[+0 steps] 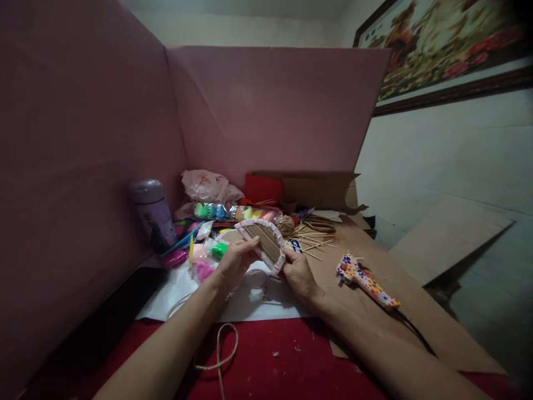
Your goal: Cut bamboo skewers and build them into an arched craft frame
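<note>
Between my two hands is a half-round piece of cardboard (268,243), its edge wrapped in pale pink-and-white material and its brown ribbed face toward me. My left hand (238,258) pinches its left side, the thumb lying on the brown face. At the lower right corner my right hand (300,276) grips the wrapped rim, with some fingers hidden behind it. The piece is tilted and held above a white sheet (266,308). A loop of twine (219,355) lies nearer to me on the red cloth (291,361).
A flower-patterned glue gun (368,282) lies on cardboard (416,328) at right, its cord trailing toward me. Behind my hands are thin wooden sticks (318,241), a twine ball (285,225) and packs of coloured clay (210,211). A purple bottle (154,214) stands at left.
</note>
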A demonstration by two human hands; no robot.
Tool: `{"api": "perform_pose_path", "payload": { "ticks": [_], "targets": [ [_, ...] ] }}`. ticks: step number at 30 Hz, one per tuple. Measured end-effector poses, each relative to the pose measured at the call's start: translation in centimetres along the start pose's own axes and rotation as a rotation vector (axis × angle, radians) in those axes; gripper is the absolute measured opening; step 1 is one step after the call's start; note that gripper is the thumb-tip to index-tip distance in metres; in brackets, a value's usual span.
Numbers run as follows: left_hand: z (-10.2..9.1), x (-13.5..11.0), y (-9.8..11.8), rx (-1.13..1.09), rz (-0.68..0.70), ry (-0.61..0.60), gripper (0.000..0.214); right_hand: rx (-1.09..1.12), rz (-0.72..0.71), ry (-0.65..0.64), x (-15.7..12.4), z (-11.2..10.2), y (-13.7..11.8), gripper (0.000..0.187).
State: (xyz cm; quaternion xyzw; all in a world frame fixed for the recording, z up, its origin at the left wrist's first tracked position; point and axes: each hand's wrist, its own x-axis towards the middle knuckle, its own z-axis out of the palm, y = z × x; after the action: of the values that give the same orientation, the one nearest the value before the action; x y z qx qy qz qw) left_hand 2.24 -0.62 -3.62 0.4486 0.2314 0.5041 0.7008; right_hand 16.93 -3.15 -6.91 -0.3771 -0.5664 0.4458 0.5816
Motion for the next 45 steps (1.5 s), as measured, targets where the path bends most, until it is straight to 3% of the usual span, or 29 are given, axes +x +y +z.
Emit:
{"api": "perform_pose_path", "payload": {
  "ticks": [8,11,15,19,25,33,45],
  "targets": [
    [-1.1,0.7,1.1,-0.003,0.052,0.141,0.014,-0.027,0.099,0.089,-0.1,-0.1,-0.6,0.028],
    [-1.5,0.7,1.6,0.009,0.067,0.107,0.018,-0.041,0.11,0.065,0.0,-0.2,-0.4,0.028],
    [-1.0,0.4,0.8,0.055,-0.04,0.049,0.022,-0.079,0.118,0.003,-0.2,0.0,-0.1,0.027],
    [-0.4,0.3,0.3,0.053,-0.061,0.142,0.018,-0.075,0.113,0.01,-0.3,0.2,-0.4,0.025],
    [-0.9,0.9,1.4,0.014,-0.015,0.281,0.016,0.018,0.167,0.029,0.1,0.2,-0.3,0.028],
    [-1.3,1.0,2.6,0.132,-0.044,0.552,0.012,-0.099,-0.012,0.335,0.6,-0.8,-0.1,0.034],
    [-1.9,1.0,2.4,0.235,-0.02,0.69,0.006,-0.116,-0.036,0.284,0.4,-0.8,0.1,0.036]
  ]
}}
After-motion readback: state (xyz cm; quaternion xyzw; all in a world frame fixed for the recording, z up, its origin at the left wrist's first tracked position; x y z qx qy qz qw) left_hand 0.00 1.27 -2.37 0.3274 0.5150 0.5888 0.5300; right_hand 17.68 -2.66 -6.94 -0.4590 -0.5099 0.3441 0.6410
